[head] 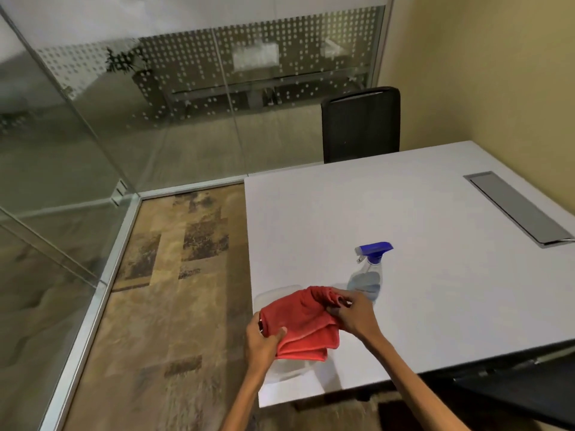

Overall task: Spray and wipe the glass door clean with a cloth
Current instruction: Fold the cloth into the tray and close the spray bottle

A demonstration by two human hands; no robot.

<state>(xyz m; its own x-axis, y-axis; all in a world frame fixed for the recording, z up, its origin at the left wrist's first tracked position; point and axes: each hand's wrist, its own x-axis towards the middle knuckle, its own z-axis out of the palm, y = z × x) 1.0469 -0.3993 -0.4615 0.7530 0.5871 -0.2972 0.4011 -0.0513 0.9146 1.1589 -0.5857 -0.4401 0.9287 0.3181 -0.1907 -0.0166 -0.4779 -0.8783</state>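
A red cloth [298, 325] is held over the near left corner of the white table [420, 231], above a clear plastic container [289, 368]. My left hand [261, 337] grips the cloth's left edge. My right hand [354, 315] pinches its bunched right end. A clear spray bottle [368, 275] with a blue trigger head stands upright on the table just behind my right hand. The glass door and glass walls [93, 144] stand to the left and ahead, with a dotted frosted band across the far panel.
A black chair [361, 122] sits at the table's far side by the yellow wall. A grey cable hatch [513, 206] is set into the tabletop at right. Patterned brown carpet [174, 290] runs between the table and the glass. Another dark chair seat shows at bottom right.
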